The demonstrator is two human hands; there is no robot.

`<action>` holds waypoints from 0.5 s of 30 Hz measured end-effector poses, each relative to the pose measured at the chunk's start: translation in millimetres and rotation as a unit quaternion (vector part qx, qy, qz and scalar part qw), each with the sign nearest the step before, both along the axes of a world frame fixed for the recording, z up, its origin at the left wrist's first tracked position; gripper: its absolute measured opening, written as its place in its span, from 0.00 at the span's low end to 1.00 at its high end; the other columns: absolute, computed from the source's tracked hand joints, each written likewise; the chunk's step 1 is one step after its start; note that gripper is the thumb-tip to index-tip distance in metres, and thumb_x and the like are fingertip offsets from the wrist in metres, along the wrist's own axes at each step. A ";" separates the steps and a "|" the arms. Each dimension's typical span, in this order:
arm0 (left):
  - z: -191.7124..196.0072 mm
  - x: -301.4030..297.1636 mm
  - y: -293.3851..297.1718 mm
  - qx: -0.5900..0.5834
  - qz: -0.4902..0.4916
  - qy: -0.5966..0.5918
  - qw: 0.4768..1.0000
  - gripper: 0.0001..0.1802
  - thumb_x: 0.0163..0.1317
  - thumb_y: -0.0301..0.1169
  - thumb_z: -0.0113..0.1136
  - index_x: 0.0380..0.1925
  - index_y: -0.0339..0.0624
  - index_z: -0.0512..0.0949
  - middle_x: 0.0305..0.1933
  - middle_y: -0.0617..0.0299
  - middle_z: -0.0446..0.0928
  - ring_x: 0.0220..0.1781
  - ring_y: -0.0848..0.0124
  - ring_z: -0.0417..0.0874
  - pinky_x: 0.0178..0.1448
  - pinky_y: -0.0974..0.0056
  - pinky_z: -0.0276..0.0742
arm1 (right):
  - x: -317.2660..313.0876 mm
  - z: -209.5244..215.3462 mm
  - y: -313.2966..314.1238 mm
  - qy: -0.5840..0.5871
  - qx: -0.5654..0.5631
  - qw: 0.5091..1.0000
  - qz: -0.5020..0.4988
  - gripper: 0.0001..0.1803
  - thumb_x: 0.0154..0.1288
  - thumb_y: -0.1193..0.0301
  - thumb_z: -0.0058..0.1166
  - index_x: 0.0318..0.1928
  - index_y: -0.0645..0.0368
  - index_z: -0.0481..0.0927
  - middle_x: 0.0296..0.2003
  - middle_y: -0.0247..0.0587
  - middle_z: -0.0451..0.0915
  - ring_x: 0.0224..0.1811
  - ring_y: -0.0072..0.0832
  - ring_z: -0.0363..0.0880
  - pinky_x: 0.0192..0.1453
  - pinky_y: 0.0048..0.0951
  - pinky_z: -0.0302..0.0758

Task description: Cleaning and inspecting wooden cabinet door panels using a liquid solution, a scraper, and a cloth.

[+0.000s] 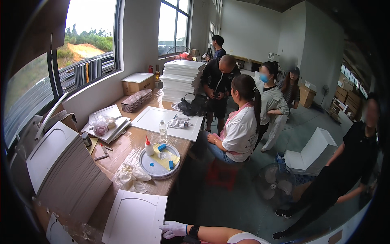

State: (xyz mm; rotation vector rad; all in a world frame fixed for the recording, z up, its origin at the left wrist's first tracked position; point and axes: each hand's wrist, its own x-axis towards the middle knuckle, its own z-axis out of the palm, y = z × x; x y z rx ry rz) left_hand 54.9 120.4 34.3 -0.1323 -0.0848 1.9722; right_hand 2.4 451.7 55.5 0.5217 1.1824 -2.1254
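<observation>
A white panel (pixel 134 217) with a shallow arched groove lies at the near end of the table. My right hand (pixel 174 229), in a white glove with a black band at the wrist, is closed on its right edge, one finger showing over the top face. The undersides of the fingers are hidden. My left hand does not show. Just beyond the panel are a crumpled off-white cloth (pixel 132 177) and a round grey lid (pixel 150 168). On the lid stand a white squeeze bottle with a red tip (pixel 148 147), a yellow sheet (pixel 170 152) and small blue pieces (pixel 171 164).
Stacked grey-edged panels (pixel 73 179) rise at the left; more white panels (pixel 183 81) are piled at the far end. A clear bottle (pixel 163 131) stands by a flat panel. A seated person (pixel 243 134) is beside the table, other people behind. A floor fan (pixel 274 185) stands right.
</observation>
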 end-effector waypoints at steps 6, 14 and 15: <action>25.8 6.2 8.8 -0.060 -0.021 0.041 0.997 0.39 0.73 0.59 0.47 0.69 0.37 0.68 0.73 0.49 0.69 0.76 0.50 0.64 0.81 0.42 0.52 | -12.7 21.4 -14.4 0.050 0.045 0.998 -0.006 0.13 0.73 0.60 0.54 0.45 0.56 0.82 0.31 0.28 0.80 0.25 0.15 0.72 0.30 0.20 0.76; 2.4 -8.1 -20.8 -0.548 0.220 0.015 0.807 0.29 0.75 0.52 0.49 0.67 0.46 0.71 0.66 0.56 0.74 0.66 0.54 0.75 0.69 0.48 0.72 | -21.8 30.6 -12.6 0.074 0.080 0.994 -0.009 0.13 0.73 0.63 0.53 0.37 0.60 0.81 0.22 0.29 0.74 0.17 0.16 0.68 0.22 0.18 0.70; -75.0 -11.3 -85.7 -0.457 0.216 0.188 0.842 0.25 0.75 0.53 0.50 0.59 0.49 0.75 0.53 0.60 0.78 0.54 0.59 0.78 0.57 0.53 0.78 | -25.4 24.5 -17.3 0.080 0.041 0.996 0.012 0.12 0.72 0.63 0.54 0.39 0.59 0.81 0.25 0.31 0.77 0.19 0.17 0.70 0.24 0.18 0.71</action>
